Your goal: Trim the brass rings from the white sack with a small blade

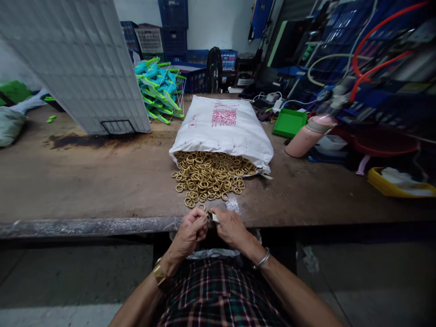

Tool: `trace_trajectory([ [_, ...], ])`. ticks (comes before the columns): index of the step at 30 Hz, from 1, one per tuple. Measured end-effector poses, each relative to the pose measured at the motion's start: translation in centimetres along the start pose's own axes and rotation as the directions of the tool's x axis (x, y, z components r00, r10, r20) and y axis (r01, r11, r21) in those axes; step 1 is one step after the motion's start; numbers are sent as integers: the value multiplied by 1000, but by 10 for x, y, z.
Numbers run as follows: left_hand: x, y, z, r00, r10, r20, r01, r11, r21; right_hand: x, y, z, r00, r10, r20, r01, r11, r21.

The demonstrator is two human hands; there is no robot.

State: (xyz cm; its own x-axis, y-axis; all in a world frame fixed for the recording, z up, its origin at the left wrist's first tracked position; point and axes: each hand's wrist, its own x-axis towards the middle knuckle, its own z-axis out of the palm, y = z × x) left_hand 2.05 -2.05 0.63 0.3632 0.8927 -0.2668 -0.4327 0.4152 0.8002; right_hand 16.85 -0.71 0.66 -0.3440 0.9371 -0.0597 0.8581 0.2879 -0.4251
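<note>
At the table's front edge, my left hand (189,231) is closed, pinching a small gold-coloured ring (206,214) that is mostly hidden by the fingers. Close beside it, my right hand (234,230) grips a small tool (214,217) with a pale wrapped part and a dark tip, which meets the ring; its exact kind is unclear. Just beyond both hands lies a heap of brass-coloured rings (207,177). They spill from the open mouth of a white woven sack (200,118) printed with a red code. One loose ring (202,206) rests near my left fingertips.
A grey ribbed panel (91,68) stands at left, beside green and blue plastic pieces (160,91). To the right are a green tray (289,123), a pink bottle (308,136), a red basin (384,143) and a yellow tray (388,184). Red hoses (361,50) hang at upper right.
</note>
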Motion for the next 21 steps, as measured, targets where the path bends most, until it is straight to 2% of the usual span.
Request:
trace_trajectory([
  [3,-7,7,6,999,-22,39,25,998,-66,2,5,0,995,88,-53,-91,994,-55],
  [6,-13,13,11,992,-60,109,77,984,-161,6,16,-4,965,212,-157,-228,970,-87],
  [10,-8,11,8,992,-114,50,124,948,-292,11,25,-10,919,282,-275,-321,941,-110],
  [15,0,3,-1,979,-197,-52,162,905,-394,17,23,-7,912,318,-260,-371,908,-194],
  [21,3,4,-6,973,-228,24,212,858,-468,19,25,-4,915,326,-238,-379,897,-228],
])
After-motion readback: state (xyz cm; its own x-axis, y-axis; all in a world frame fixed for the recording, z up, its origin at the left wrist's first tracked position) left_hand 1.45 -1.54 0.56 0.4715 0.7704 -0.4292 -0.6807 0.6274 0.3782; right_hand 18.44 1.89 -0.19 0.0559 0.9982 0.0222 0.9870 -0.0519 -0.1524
